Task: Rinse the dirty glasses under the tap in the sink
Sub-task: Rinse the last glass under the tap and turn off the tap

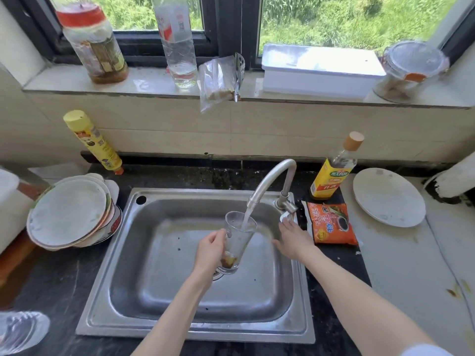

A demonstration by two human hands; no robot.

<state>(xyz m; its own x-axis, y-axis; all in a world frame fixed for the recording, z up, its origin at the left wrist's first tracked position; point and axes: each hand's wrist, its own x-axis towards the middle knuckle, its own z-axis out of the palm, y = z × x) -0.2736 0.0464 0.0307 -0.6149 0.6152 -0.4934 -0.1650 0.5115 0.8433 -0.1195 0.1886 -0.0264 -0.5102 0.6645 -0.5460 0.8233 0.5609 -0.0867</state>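
We are early in the rinse. Our left hand [209, 249] grips a glass [237, 240], tilted over the sink [133, 253], while tap [270, 181] water runs into its mouth. Brown residue sits in the bottom, not yet flushed out. Our right hand [293, 237], fingers straight, touches the tap handle [289, 213].

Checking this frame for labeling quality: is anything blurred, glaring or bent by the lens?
Head view: daylit, glass and both hands sharp; sill and counter edges bow from the wide lens; clear wrapped thing at lower left smears; sun glares on the white box.
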